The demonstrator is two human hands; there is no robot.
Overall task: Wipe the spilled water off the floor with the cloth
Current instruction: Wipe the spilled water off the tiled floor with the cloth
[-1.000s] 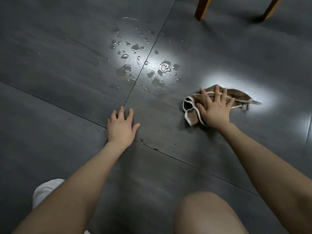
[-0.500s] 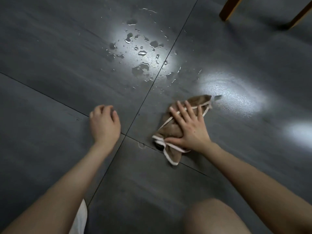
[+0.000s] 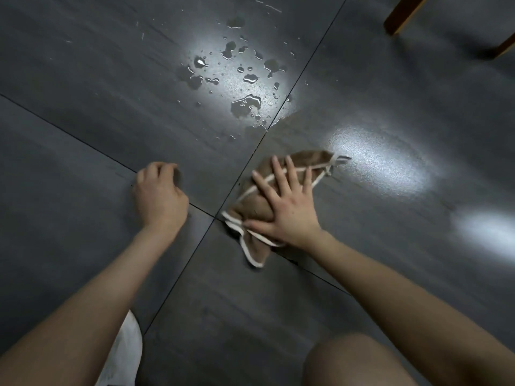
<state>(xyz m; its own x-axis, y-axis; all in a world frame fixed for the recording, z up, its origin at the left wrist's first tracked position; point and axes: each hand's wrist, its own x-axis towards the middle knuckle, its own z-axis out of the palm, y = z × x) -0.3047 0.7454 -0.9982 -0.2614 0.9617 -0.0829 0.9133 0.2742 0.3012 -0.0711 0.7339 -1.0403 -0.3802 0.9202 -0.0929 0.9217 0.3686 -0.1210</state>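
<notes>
- Squarely under the right hand (image 3: 289,215) lies the cloth (image 3: 306,160), brown with a white piped edge. It is bunched and folded over itself, so the piping crosses its top in loose lines.
- The right hand is flat, with the fingers straight and spread and the thumb out to the left. The palm and fingers press down on the middle of the cloth; nothing is pinched or gripped.
- The left hand (image 3: 160,199) rests on the floor (image 3: 83,135) well to the left of the cloth. Its fingers are curled under and it holds nothing.
- The cloth's long axis runs on a slant from near-left to far-right. The rounded near end sticks out below the wrist, and the narrower far end points up and right past the fingertips.
- The cloth sits just right of where two tile joints cross, and its near end overlaps one joint.
- Beyond it, up and to the left, the spilled water (image 3: 245,103) lies in scattered drops and small puddles. The nearest drops are close to the cloth's far edge but apart from it.
- A dull wet sheen (image 3: 376,162) spreads to the right of the cloth's far tip.
- Wooden chair legs (image 3: 401,15) stand at the far right, and a bare knee (image 3: 356,360) shows at the bottom edge.
</notes>
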